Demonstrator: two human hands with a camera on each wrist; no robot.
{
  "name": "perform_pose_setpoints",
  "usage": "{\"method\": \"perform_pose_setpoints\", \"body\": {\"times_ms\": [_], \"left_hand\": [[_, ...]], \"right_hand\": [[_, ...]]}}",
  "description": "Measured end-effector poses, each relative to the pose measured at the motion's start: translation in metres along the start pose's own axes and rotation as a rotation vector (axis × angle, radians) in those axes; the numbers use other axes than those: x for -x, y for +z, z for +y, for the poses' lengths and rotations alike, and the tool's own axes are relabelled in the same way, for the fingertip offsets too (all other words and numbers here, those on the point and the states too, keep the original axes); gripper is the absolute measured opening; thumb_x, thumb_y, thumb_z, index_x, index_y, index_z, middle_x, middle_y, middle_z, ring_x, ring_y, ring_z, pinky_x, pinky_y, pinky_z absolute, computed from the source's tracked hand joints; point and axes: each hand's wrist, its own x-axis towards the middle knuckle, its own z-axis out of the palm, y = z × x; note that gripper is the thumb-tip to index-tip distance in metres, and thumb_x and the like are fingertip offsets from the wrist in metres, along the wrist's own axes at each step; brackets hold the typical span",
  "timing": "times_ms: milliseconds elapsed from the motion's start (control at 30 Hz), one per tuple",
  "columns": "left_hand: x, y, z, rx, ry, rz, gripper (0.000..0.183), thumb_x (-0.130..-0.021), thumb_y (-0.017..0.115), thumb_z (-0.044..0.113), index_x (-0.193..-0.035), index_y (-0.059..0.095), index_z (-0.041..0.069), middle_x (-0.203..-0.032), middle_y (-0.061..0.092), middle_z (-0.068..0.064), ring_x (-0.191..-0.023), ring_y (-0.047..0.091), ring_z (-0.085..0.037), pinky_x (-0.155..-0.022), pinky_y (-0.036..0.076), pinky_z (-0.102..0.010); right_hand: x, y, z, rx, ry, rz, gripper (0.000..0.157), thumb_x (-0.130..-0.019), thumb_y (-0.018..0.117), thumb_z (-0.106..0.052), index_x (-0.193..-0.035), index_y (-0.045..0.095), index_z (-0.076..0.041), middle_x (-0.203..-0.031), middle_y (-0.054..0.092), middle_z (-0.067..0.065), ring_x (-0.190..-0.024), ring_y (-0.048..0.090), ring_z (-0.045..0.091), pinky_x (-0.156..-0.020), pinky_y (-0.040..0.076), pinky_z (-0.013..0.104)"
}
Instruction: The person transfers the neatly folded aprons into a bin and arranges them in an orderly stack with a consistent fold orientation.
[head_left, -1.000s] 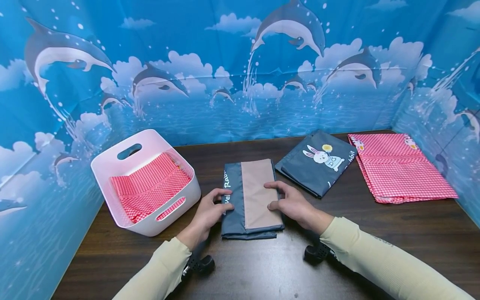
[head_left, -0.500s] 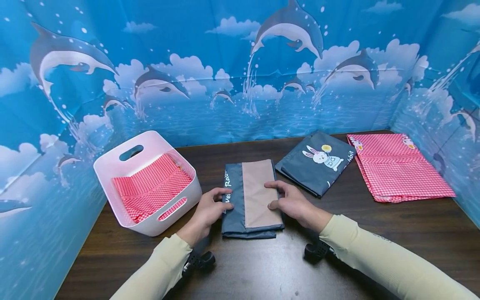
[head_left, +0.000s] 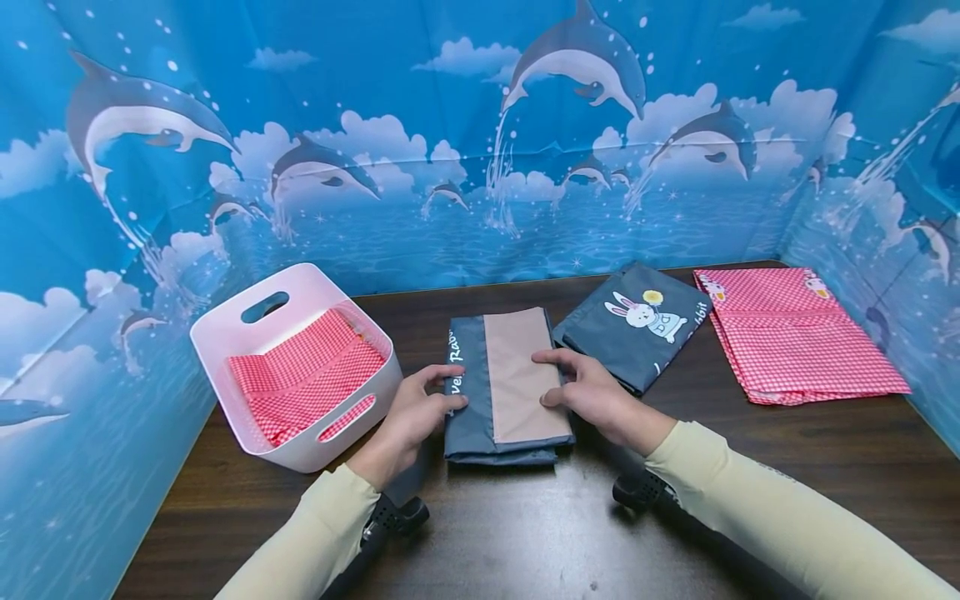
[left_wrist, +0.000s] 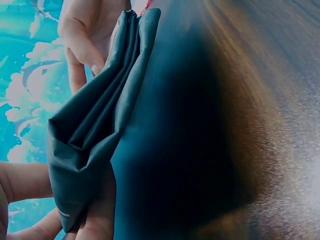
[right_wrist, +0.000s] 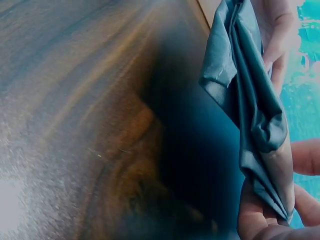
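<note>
A folded dark blue-grey cloth [head_left: 468,433] with a beige panel and white lettering hangs between both hands, just above the table in the wrist views. My left hand [head_left: 411,417] grips its left edge, thumb on top and other fingers beneath. On the right edge my right hand [head_left: 600,400] pinches it the same way. Several folded layers [left_wrist: 95,110] show from the near side in the left wrist view, and the fingers [right_wrist: 255,215] curl under the cloth in the right wrist view.
To the left, a white basket [head_left: 390,392] holds red gingham cloth [head_left: 307,367]. A dark folded cloth with a rabbit print [head_left: 637,325] lies right of my hands, partly behind the held one. Farther right lies folded red gingham cloth [head_left: 810,342]. A dolphin-print curtain [head_left: 480,233] backs the brown table [head_left: 525,533].
Both hands have raised the blue-grey cloth slightly off the table and away from me. Its near edge now stands higher in the head view. The basket and other cloths stay in place.
</note>
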Motion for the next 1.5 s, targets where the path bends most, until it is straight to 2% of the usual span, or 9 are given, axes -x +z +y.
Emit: {"method": "perform_pose_setpoints", "body": {"times_ms": [67,133,300,433,667,900,1167,1300,1500], "left_hand": [[0.001,-0.002,0.003,0.000,0.007,-0.002,0.045,-0.099,0.072,0.008,-0.143,0.067,0.017,-0.137,0.055,-0.015,-0.092,0.052,-0.024,-0.075,0.045,-0.032],[0.003,-0.003,0.005,0.006,0.016,-0.008,0.046,-0.099,0.072,0.009,-0.144,0.067,0.017,-0.139,0.055,-0.015,-0.095,0.053,-0.025,-0.079,0.046,-0.034],[0.008,-0.010,0.015,0.025,0.041,-0.020,0.047,-0.100,0.072,0.010,-0.146,0.066,0.016,-0.151,0.052,-0.013,-0.127,0.051,-0.030,-0.105,0.051,-0.047],[0.013,-0.015,0.024,0.039,0.058,-0.029,0.048,-0.100,0.071,0.011,-0.147,0.064,0.016,-0.153,0.050,-0.013,-0.131,0.051,-0.032,-0.114,0.048,-0.054],[0.020,-0.024,0.037,0.049,0.088,-0.043,0.049,-0.100,0.071,0.015,-0.149,0.063,0.018,-0.162,0.041,-0.012,-0.137,0.046,-0.032,-0.120,0.045,-0.058],[0.026,-0.030,0.046,0.064,0.106,-0.053,0.050,-0.101,0.071,0.015,-0.151,0.061,0.018,-0.164,0.038,-0.013,-0.136,0.050,-0.033,-0.122,0.043,-0.060],[0.028,-0.034,0.052,0.047,0.107,-0.049,0.050,-0.102,0.071,0.017,-0.152,0.061,0.020,-0.158,0.045,-0.014,-0.123,0.061,-0.029,-0.112,0.053,-0.050],[0.029,-0.036,0.056,0.055,0.117,-0.053,0.051,-0.102,0.070,0.015,-0.152,0.061,0.019,-0.161,0.043,-0.013,-0.129,0.055,-0.029,-0.111,0.054,-0.047],[0.030,-0.038,0.061,0.053,0.123,-0.060,0.052,-0.102,0.070,0.016,-0.153,0.060,0.020,-0.163,0.041,-0.011,-0.138,0.050,-0.031,-0.118,0.051,-0.051]], "right_hand": [[0.001,-0.002,-0.002,-0.008,-0.006,-0.011,0.068,-0.092,0.072,0.001,-0.157,0.053,-0.010,-0.156,0.051,0.019,-0.128,0.056,0.030,-0.099,0.053,0.034],[0.002,-0.004,-0.005,-0.010,-0.012,-0.020,0.068,-0.093,0.072,0.000,-0.158,0.053,-0.011,-0.156,0.052,0.019,-0.127,0.056,0.029,-0.098,0.054,0.032],[0.004,-0.011,-0.013,-0.024,-0.033,-0.032,0.067,-0.096,0.072,-0.002,-0.158,0.053,-0.013,-0.157,0.053,0.018,-0.127,0.058,0.028,-0.099,0.054,0.032],[0.005,-0.015,-0.021,-0.040,-0.039,-0.037,0.066,-0.096,0.071,-0.003,-0.159,0.052,-0.015,-0.158,0.053,0.016,-0.132,0.056,0.028,-0.103,0.054,0.033],[0.010,-0.018,-0.035,-0.062,-0.060,-0.049,0.067,-0.098,0.071,-0.003,-0.160,0.051,-0.016,-0.160,0.052,0.017,-0.136,0.055,0.029,-0.105,0.055,0.033],[0.013,-0.022,-0.043,-0.030,-0.097,-0.045,0.067,-0.098,0.072,-0.005,-0.161,0.051,-0.018,-0.154,0.054,0.017,-0.128,0.055,0.029,-0.094,0.054,0.024],[0.015,-0.023,-0.050,-0.043,-0.118,-0.061,0.067,-0.099,0.071,-0.004,-0.161,0.049,-0.016,-0.156,0.055,0.019,-0.128,0.058,0.029,-0.096,0.058,0.029],[0.016,-0.024,-0.054,-0.071,-0.129,-0.074,0.067,-0.100,0.069,-0.002,-0.162,0.048,-0.014,-0.159,0.053,0.019,-0.132,0.059,0.031,-0.098,0.060,0.032],[0.016,-0.027,-0.058,-0.089,-0.138,-0.082,0.068,-0.100,0.069,0.000,-0.163,0.046,-0.013,-0.161,0.052,0.018,-0.136,0.058,0.031,-0.097,0.061,0.029]]}}
